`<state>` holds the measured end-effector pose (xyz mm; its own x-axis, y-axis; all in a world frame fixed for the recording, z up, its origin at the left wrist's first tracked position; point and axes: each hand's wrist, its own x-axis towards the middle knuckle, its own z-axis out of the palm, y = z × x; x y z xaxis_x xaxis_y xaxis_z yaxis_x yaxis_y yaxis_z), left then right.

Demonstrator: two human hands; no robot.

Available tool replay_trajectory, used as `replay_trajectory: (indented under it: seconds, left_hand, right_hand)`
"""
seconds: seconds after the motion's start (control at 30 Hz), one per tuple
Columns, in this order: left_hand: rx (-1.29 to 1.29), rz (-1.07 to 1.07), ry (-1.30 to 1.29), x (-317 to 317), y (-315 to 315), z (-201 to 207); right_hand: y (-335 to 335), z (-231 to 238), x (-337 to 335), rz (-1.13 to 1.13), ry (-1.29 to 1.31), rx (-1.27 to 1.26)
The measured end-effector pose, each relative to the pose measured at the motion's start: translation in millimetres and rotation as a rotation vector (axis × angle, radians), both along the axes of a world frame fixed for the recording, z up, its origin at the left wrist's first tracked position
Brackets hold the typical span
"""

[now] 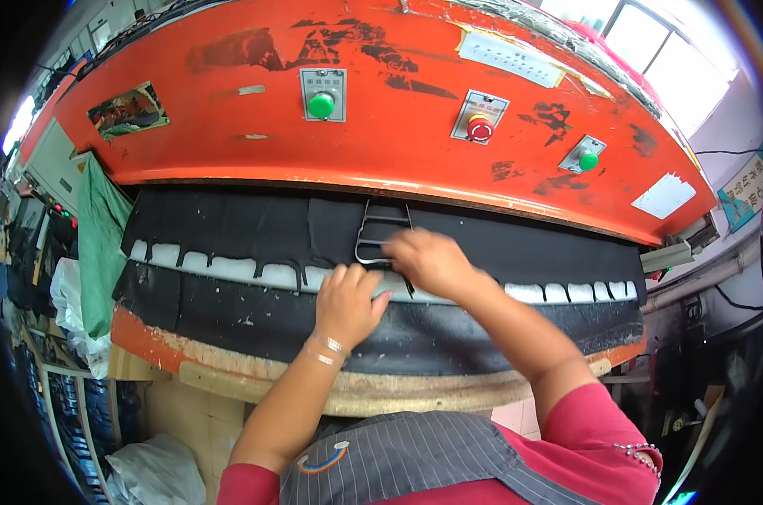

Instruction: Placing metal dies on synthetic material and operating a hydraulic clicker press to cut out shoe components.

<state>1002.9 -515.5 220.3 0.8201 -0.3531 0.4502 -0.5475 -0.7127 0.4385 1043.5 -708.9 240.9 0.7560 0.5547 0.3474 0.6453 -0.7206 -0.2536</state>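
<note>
At centre, by the press (pixel 373 147), the frame (pixel 386 220) lies on the sheet (pixel 499 244). Right hand (pixel 434 263): fingers bent at the frame's right; blur hides whether they grip. Left hand (pixel 345 303): fingers extended, apparently unloaded. Uneven pushing could skew the frame.

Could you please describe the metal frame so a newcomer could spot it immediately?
Below the orange machine panel lies black sheet material. On it, at the right hand, is the metal frame. Unlike the flat sheet, it is an open outline with crossbars.
</note>
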Motion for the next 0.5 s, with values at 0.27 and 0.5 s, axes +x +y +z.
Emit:
replay_trajectory:
  seconds: [0.27,0.5]
  left_hand:
    - [-0.038,-0.062,-0.007,31,10,-46]
    - [-0.740,0.012,0.425,30,10,-100]
  right_hand:
    - [45,-26,103,0.398,0.145,-0.573]
    - [5,-15,88,-0.028,-0.064,-0.334]
